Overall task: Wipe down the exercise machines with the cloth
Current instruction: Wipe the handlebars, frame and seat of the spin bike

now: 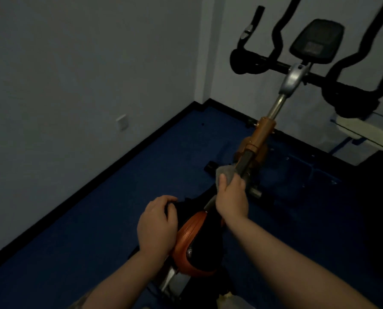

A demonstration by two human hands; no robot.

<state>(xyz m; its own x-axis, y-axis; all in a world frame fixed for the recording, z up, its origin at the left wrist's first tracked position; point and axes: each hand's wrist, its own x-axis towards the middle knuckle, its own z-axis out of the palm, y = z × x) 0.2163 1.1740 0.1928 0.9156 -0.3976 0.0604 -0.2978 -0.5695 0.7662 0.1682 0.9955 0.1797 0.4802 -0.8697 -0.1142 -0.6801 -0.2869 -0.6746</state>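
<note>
A person's right hand (231, 197) clutched a crumpled grey cloth (225, 175) against the dark sloping frame bar (245, 160) of an orange-and-black exercise bike (256, 139) in a dim room with a blue floor (97, 219). The fingers of that hand were curled around the bar and cloth, the thumb (222, 181) lying along the cloth's near side; most of the cloth bunched just beyond and to the left of the fingertips. The left hand (157, 224) rested on the black nose of the orange-trimmed padded saddle (192, 241), its fingers bent and pressed together over the saddle's front edge, holding nothing else. Farther up from the right hand's fingers, the bar ran into an orange collar, then a silver post (276, 108) carrying the black looping handlebars (275, 41) and a dark rounded console panel (317, 41). A pale wall (74, 63) with a white socket plate (122, 122) stood well to the left of both hands, edged by a black skirting strip. A whitish object at the far right was too blurred to identify.
</note>
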